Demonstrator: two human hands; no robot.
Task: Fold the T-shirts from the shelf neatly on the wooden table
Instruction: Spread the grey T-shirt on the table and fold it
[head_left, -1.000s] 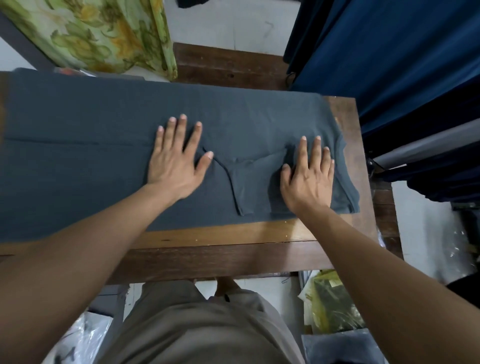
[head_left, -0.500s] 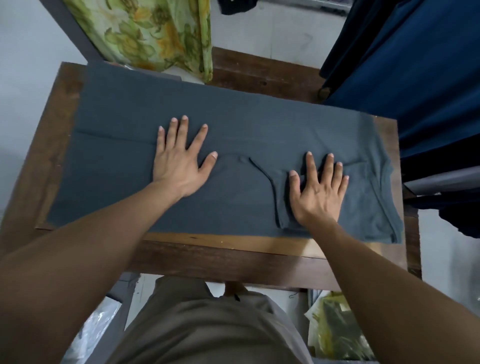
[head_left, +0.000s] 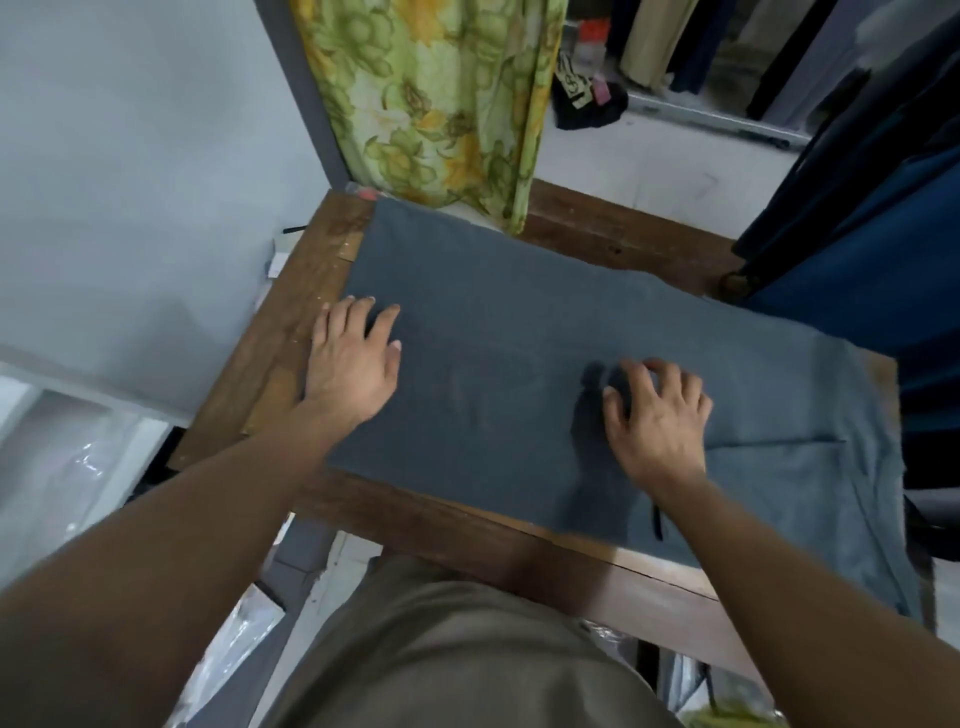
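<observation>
**Grey T-shirt pressed flat on the wooden table**

Here, the wooden table is seen running from the far left to the near right, and most of its top is covered by a dark grey T-shirt. The shirt is laid lengthwise, its right end hanging just past the table's near right edge. A green floral cloth is hung beyond the far edge. The left hand is laid flat at the shirt's left edge, fingers spread, nothing gripped. The right hand is set on the middle of the shirt, fingers curled with the tips pressed into the fabric; whether cloth is pinched cannot be told.
</observation>
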